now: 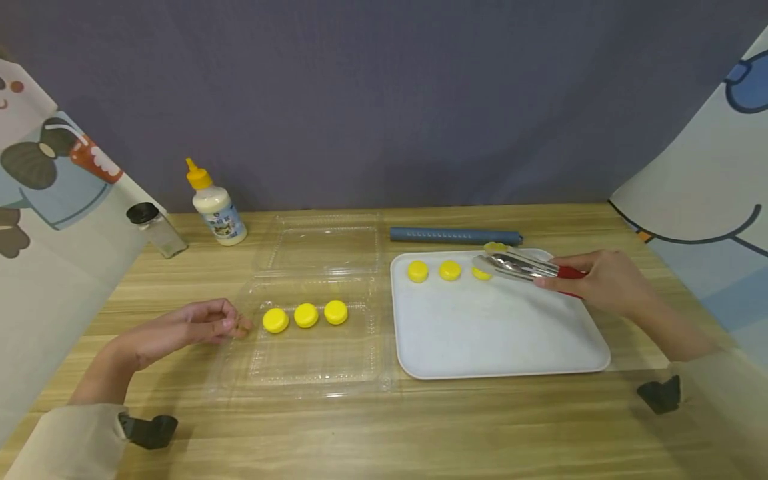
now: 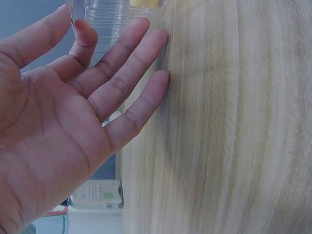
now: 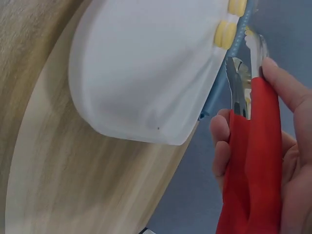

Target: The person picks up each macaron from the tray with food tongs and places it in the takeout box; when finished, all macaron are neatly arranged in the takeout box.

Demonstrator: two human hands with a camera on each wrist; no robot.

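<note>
My right hand (image 1: 615, 280) grips metal tongs (image 3: 253, 146) by their red handles. The tongs' tips are spread apart over the back of a white tray (image 1: 492, 333), overlapping the rightmost of three yellow macarons in the head view. The other two macarons (image 1: 418, 271) lie to its left in a row. At left, a hinged clear plastic container (image 1: 318, 367) lies with its lid laid back, and three yellow macarons (image 1: 306, 315) sit in its base. My left hand (image 1: 186, 330) pinches the container's left edge between thumb and index finger; its other fingers (image 2: 129, 73) extend loosely.
Behind the tray lies a long blue-grey bar (image 1: 456, 235). A white squeeze bottle (image 1: 220, 213) with a yellow cap and a small clear jar (image 1: 161, 233) with a black lid stand at the back left. A dark partition (image 1: 384, 107) rises along the table's far edge.
</note>
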